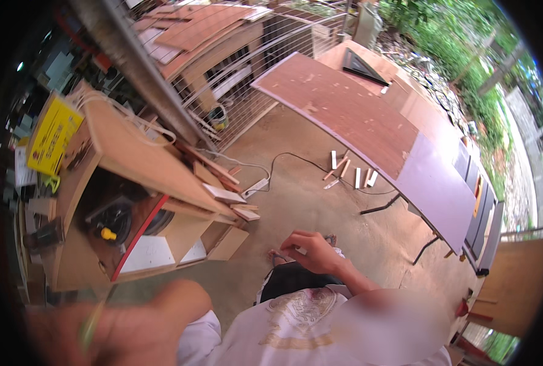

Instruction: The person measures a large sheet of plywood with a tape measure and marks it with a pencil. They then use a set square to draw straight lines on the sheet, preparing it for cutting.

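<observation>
My right hand [313, 251] hangs in front of my dark shorts, its fingers curled loosely inward; nothing shows in them. It is apart from the furniture around me. At the lower left, close to the camera, my left hand [70, 329] is smeared by motion, and its fingers cannot be made out. A greenish band-like thing [88, 328] shows on it. Nearest to the left hand stands a wooden cabinet [146, 174] with a red-edged shelf [138, 236]. Inside it lies a black tool [113, 222] with a yellow knob.
A long table [345, 104] with brown and pale lilac panels stands right on thin black legs. Wood offcuts [345, 168], a power strip [256, 186] and cables lie on the floor. A yellow box [55, 134] sits atop the cabinet. Behind are a metal post [152, 67] and wire fence.
</observation>
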Demonstrator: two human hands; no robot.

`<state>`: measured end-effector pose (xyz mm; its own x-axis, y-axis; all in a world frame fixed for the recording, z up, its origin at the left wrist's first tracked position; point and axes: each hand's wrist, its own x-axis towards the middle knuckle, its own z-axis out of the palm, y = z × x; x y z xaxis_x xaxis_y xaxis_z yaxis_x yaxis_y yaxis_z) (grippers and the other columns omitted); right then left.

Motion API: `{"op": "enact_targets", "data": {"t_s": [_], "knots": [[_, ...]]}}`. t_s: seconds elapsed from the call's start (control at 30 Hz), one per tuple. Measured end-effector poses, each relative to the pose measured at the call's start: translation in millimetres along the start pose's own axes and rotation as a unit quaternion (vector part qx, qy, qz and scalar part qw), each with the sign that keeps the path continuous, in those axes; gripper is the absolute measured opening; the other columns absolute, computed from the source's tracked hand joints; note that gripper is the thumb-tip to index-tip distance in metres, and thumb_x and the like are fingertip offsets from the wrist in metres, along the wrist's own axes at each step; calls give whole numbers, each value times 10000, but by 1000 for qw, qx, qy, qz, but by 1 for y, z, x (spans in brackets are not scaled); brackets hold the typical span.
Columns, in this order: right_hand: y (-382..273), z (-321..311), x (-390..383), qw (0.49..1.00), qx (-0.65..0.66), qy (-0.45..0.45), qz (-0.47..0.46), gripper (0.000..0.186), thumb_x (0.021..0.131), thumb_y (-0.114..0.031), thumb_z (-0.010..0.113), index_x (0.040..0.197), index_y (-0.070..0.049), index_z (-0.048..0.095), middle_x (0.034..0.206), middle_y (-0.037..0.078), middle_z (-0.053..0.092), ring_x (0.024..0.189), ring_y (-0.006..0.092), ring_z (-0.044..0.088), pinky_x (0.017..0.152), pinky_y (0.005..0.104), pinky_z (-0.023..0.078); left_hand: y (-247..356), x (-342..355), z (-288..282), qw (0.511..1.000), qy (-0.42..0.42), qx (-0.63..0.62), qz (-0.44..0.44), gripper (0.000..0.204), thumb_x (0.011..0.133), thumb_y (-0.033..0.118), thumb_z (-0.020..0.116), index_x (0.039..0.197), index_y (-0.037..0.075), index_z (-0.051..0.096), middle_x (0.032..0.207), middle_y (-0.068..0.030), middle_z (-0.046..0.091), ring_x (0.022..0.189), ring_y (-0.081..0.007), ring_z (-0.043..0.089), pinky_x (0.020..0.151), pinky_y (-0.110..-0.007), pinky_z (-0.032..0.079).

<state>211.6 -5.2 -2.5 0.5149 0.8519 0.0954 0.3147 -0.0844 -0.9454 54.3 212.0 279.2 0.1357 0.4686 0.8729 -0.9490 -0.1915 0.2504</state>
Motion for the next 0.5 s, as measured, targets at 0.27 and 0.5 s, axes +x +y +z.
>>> {"op": "enact_targets", "data": {"t_s": [0.27, 0.5], "knots": [[-74, -160, -110, 842, -176, 490, -141, 354, 969, -105, 737, 1272, 51, 640, 1088, 178, 737, 974, 285, 714, 804, 356, 593, -187, -187, 206, 876, -367, 29, -310, 267, 804, 47, 882, 1061, 67, 814, 873, -55, 740, 811, -203, 707, 716, -349, 573], [-125, -264, -239, 685, -168, 661, -254, 258, 1008, -199, 715, 1237, -80, 692, 1031, 86, 692, 951, 206, 645, 795, 313, 592, -264, -225, 329, 813, -385, -123, -420, 456, 867, 146, 881, 1274, 18, 720, 1079, -103, 783, 921, -181, 750, 811, -313, 607]]}}
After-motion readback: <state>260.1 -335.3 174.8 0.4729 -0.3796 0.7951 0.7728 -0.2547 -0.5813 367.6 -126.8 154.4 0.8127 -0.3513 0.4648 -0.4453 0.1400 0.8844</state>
